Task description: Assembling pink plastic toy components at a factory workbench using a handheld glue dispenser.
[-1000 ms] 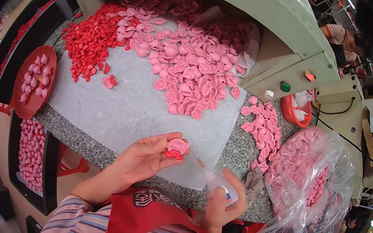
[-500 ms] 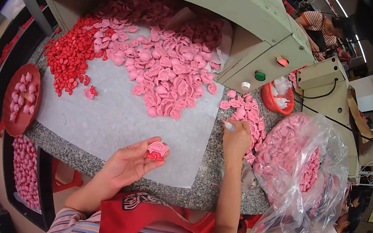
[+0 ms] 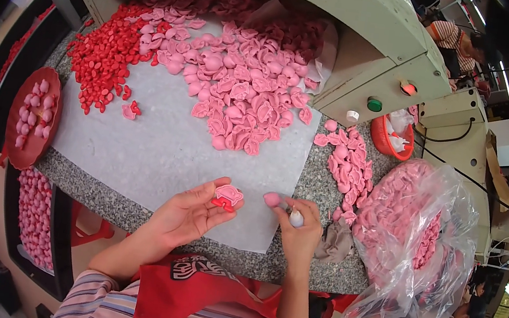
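Note:
My left hand (image 3: 181,217) pinches a pink half-shell piece (image 3: 228,193) with a red base part (image 3: 223,204), its hollow inner side facing up. To the right of it, my right hand (image 3: 298,243) holds a rounded pink shell half (image 3: 271,199) out at its fingertips. A small whitish squeeze bottle (image 3: 296,218) is also tucked in that hand. The two pink pieces are apart, above the white sheet (image 3: 141,144). A large heap of pink shell halves (image 3: 238,86) lies beyond my hands, with a pile of red parts (image 3: 103,62) on its left.
A pale green machine housing (image 3: 374,33) arches over the heap. On the right are a smaller pink pile (image 3: 351,168), an orange basket (image 3: 401,146), a grey cloth (image 3: 335,242) and a clear bag (image 3: 439,273) of pink pieces. A reddish tray (image 3: 16,150) stands left.
My right hand has come from the small pile at the right toward my left hand, now with a pink shell half at its fingertips. The view has shifted slightly.

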Available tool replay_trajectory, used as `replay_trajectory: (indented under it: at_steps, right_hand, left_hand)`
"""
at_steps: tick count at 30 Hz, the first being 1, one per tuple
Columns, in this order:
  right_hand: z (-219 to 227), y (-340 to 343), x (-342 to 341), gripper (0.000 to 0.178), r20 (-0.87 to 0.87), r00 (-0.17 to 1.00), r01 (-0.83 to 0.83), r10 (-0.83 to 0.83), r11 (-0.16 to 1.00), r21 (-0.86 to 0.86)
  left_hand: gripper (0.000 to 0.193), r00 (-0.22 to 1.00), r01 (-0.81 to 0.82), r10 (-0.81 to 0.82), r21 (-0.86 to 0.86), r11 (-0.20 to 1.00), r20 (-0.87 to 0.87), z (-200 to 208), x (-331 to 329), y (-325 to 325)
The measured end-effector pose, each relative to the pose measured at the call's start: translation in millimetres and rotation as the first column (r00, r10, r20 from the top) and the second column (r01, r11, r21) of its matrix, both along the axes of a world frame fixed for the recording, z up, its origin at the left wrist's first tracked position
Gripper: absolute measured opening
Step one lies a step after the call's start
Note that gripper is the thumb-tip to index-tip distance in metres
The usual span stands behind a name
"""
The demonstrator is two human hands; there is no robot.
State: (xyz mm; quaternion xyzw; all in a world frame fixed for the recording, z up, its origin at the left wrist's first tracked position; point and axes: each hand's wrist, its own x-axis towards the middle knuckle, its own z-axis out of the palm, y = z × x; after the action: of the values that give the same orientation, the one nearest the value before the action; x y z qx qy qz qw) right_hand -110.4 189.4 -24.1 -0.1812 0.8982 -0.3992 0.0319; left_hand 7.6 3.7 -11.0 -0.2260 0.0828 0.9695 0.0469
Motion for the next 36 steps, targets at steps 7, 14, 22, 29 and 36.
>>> replay_trajectory:
  at_steps: [7, 14, 22, 29, 36]
  right_hand:
    - [-4, 0, -3, 0.022, -0.112, 0.959, -0.263, 0.261, 0.965, -0.002]
    - [63, -33, 47, 0.029, -0.033, 0.969, -0.235, 0.245, 0.872, -0.430]
    - [56, -40, 57, 0.029, -0.080, 0.970, -0.242, 0.229, 0.875, -0.420]
    - [52, -39, 57, 0.029, -0.259, 0.937, -0.320, 0.236, 0.876, -0.360]
    - [49, -37, 57, 0.028, -0.377, 0.893, -0.366, 0.245, 0.883, -0.293]
  left_hand:
    - [0.041, 1.000, -0.004, 0.004, 0.008, 1.000, 0.001, 8, 2, 7]
    - [0.037, 0.994, -0.076, 0.055, -0.250, 0.965, -0.090, 17, 7, 20]
    - [0.033, 0.992, -0.083, 0.024, -0.505, 0.859, -0.122, 27, 10, 21]
    - [0.029, 0.961, -0.200, -0.032, -0.769, 0.608, -0.276, 19, 14, 21]
    - [0.029, 0.961, -0.196, -0.069, -0.837, 0.511, -0.267, 23, 15, 21]
